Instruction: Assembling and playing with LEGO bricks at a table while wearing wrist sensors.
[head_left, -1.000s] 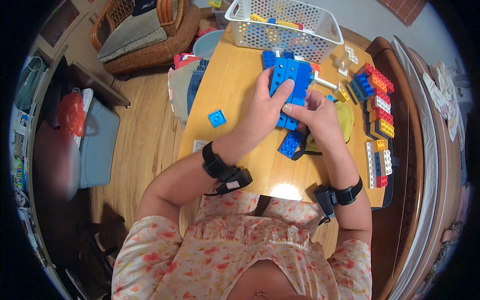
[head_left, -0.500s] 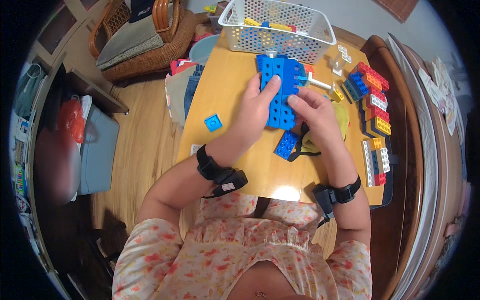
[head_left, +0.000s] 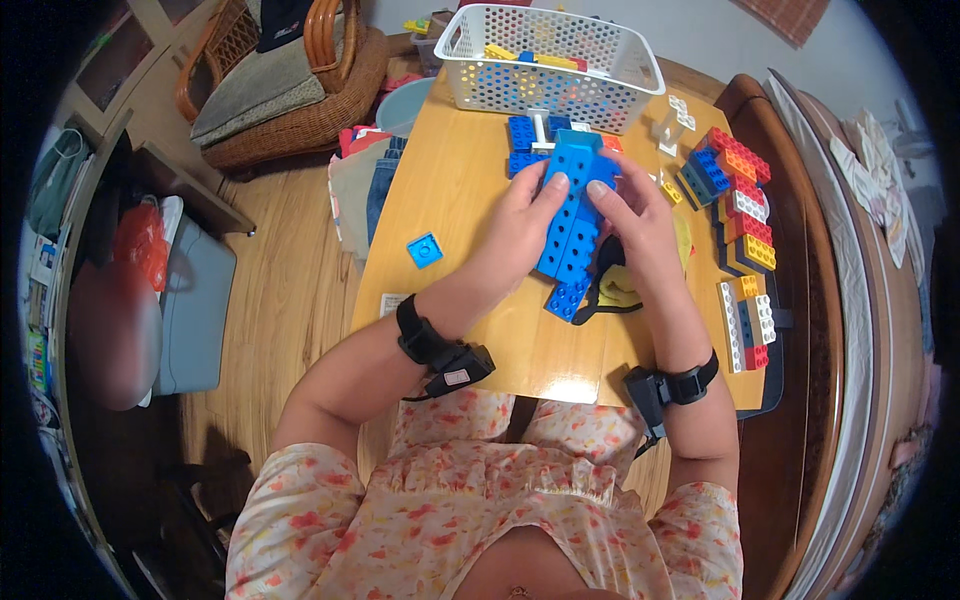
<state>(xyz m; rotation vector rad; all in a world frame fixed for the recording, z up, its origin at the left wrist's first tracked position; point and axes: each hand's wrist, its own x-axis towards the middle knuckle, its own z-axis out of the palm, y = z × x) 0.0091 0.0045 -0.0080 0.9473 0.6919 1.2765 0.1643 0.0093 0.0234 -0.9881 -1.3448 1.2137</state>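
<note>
- Basket (head_left: 548,82): white, with holes, at the far end of the surface (head_left: 480,345), with yellow pieces inside.
- Blue block build (head_left: 575,215): on the person's side of the basket, gripped between both hands.
- Left hand (head_left: 520,222): pinching the build's left side, thumb on top.
- Right hand (head_left: 642,222): pinching its right side, thumb on top.
- Blue square block (head_left: 424,250): nearer the person than the basket, toward the left.
- Colored block stack (head_left: 748,230): right of the basket, nearer the person.
</note>
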